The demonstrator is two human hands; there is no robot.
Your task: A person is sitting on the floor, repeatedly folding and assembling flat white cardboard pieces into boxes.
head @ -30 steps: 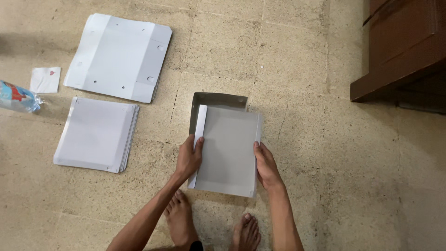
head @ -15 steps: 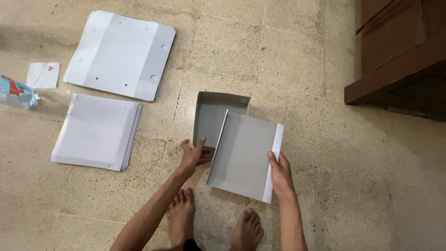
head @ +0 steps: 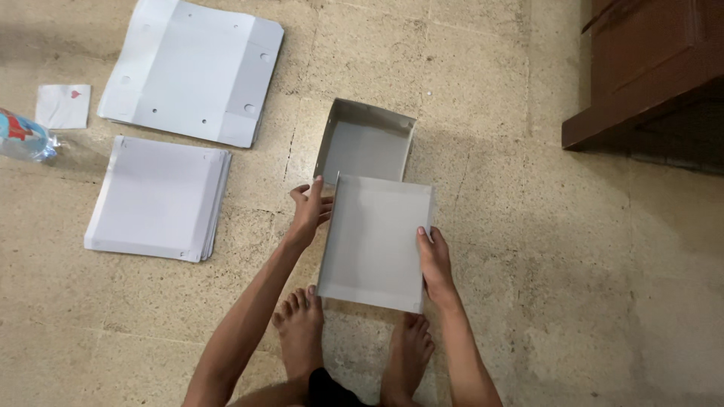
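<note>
My right hand [head: 435,261] grips the right edge of a grey cardboard tray with low folded sides [head: 373,241], held flat just above the floor in front of my feet. My left hand [head: 309,211] is at the tray's upper left edge with its fingers spread; I cannot tell whether it touches the tray. Just beyond the tray, a second folded grey cardboard box [head: 366,143] lies open side up on the floor, almost touching the tray's far edge.
A stack of flat grey sheets [head: 158,200] lies at left, with larger unfolded punched sheets [head: 192,71] behind it. A small white card [head: 64,105] and a plastic bottle [head: 23,137] sit far left. Dark wooden furniture [head: 648,68] stands at upper right. My bare feet [head: 302,332] are below the tray.
The tray was over the box in both hands, then tipped right as my left hand let go. It now lies flat nearer my feet, with the box behind it uncovered and my left hand back at its edge.
</note>
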